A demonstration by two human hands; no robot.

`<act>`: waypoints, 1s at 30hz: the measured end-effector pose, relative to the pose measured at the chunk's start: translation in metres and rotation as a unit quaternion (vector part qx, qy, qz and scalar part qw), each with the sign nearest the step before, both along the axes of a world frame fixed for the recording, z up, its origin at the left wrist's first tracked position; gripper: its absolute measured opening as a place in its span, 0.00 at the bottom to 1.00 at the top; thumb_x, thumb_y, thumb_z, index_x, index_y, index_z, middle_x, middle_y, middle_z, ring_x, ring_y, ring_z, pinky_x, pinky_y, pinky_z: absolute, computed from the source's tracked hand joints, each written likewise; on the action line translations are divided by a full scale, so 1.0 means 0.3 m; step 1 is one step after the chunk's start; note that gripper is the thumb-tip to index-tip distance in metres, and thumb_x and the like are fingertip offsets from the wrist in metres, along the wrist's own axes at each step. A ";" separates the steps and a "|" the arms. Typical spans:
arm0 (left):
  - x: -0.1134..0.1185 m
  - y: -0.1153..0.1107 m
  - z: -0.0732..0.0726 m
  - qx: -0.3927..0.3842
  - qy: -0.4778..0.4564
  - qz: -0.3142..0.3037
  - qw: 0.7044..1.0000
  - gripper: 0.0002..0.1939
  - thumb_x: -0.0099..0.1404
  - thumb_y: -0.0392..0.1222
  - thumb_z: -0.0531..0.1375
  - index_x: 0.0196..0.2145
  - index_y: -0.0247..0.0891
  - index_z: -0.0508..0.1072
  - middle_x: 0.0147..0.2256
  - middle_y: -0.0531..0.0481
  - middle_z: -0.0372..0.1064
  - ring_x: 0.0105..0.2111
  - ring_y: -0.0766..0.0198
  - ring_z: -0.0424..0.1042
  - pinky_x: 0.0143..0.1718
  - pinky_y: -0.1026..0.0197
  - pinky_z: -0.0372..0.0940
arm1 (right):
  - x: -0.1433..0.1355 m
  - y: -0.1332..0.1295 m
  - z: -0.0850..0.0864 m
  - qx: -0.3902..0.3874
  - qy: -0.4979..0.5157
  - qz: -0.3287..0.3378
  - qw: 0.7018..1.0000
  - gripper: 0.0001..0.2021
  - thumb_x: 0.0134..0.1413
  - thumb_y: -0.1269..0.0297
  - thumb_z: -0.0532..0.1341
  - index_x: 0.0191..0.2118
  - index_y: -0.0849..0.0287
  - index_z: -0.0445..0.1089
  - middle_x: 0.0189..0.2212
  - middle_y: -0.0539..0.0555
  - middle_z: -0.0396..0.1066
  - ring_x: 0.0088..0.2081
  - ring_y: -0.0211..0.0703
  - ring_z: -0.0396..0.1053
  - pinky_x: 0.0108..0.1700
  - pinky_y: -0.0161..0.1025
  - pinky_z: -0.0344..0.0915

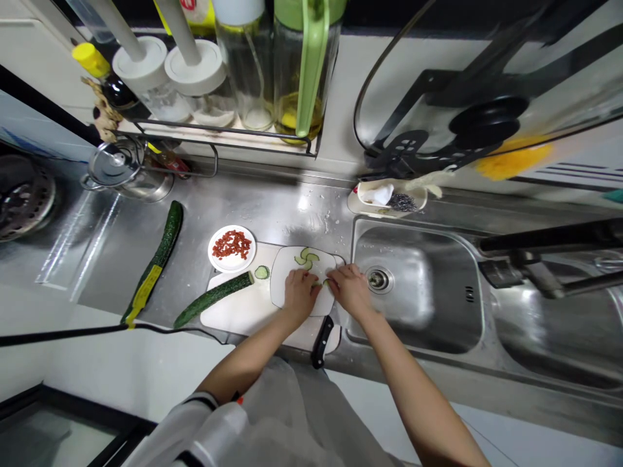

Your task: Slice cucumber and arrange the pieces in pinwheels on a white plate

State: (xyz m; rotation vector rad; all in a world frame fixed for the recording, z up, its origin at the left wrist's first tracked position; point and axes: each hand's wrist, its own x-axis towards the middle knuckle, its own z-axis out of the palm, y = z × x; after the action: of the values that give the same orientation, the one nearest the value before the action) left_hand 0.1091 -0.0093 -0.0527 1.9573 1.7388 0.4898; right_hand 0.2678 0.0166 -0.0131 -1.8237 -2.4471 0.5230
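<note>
My left hand point(300, 293) and my right hand point(349, 290) meet over a square white plate point(279, 280). The fingertips of both are pinched close together around small green cucumber slices point(326, 283), partly hidden by the fingers. Above them on the plate, several curved cucumber slices point(306, 258) form a pinwheel. The plate rests on a white cutting board point(228, 312). Left of it lie a single round cucumber slice point(261, 272) and a cut cucumber point(214, 299). A black-handled knife point(322, 342) lies at the board's front edge, below my hands.
A round white dish point(214, 248) of small red pieces touches the board's back left. Farther left lies a whole cucumber point(165, 250) with a yellow label. A steel sink point(418, 318) is at the right; a seasoning rack point(233, 133) and a steel pot point(146, 185) stand behind.
</note>
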 end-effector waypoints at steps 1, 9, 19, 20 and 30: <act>-0.006 -0.003 -0.006 0.011 -0.004 -0.008 1.000 0.08 0.60 0.42 0.61 0.38 0.41 0.75 0.41 0.45 0.66 0.43 0.56 0.62 0.44 0.53 0.59 | 0.001 -0.010 -0.003 0.011 0.004 0.000 1.000 0.08 0.57 0.64 0.57 0.39 0.55 0.72 0.36 0.55 0.70 0.45 0.47 0.58 0.38 0.39 0.49; -0.023 -0.018 -0.040 0.052 -0.021 -0.051 0.997 0.07 0.63 0.43 0.58 0.35 0.44 0.77 0.37 0.48 0.69 0.41 0.59 0.62 0.43 0.55 0.58 | 0.014 -0.077 -0.034 0.051 0.001 0.035 0.998 0.09 0.59 0.63 0.56 0.42 0.53 0.73 0.41 0.54 0.71 0.49 0.49 0.55 0.40 0.41 0.49; -0.010 -0.010 -0.033 0.012 -0.043 -0.080 0.996 0.09 0.65 0.43 0.57 0.38 0.42 0.76 0.35 0.49 0.70 0.42 0.61 0.63 0.45 0.55 0.57 | 0.032 -0.056 -0.030 0.033 -0.014 0.084 0.996 0.11 0.60 0.66 0.54 0.44 0.53 0.71 0.43 0.55 0.70 0.51 0.51 0.54 0.44 0.44 0.48; -0.011 -0.011 -0.034 0.008 -0.045 -0.083 0.995 0.09 0.65 0.43 0.57 0.38 0.42 0.76 0.36 0.49 0.70 0.42 0.61 0.63 0.46 0.55 0.57 | 0.032 -0.055 -0.030 0.031 -0.014 0.084 0.996 0.11 0.60 0.66 0.54 0.44 0.53 0.71 0.43 0.55 0.70 0.51 0.51 0.54 0.44 0.44 0.48; 0.004 -0.013 -0.038 0.009 -0.058 -0.094 0.994 0.09 0.65 0.42 0.56 0.38 0.38 0.75 0.35 0.48 0.70 0.40 0.62 0.64 0.46 0.57 0.59 | 0.029 -0.051 -0.023 0.029 -0.017 0.084 0.996 0.11 0.60 0.66 0.53 0.44 0.53 0.71 0.42 0.55 0.70 0.51 0.51 0.53 0.45 0.45 0.47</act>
State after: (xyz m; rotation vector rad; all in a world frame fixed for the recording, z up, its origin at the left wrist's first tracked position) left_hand 0.1102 -0.0133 -0.0641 2.0384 1.4689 0.5425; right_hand 0.2765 0.0014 -0.0201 -1.6287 -2.6234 0.4283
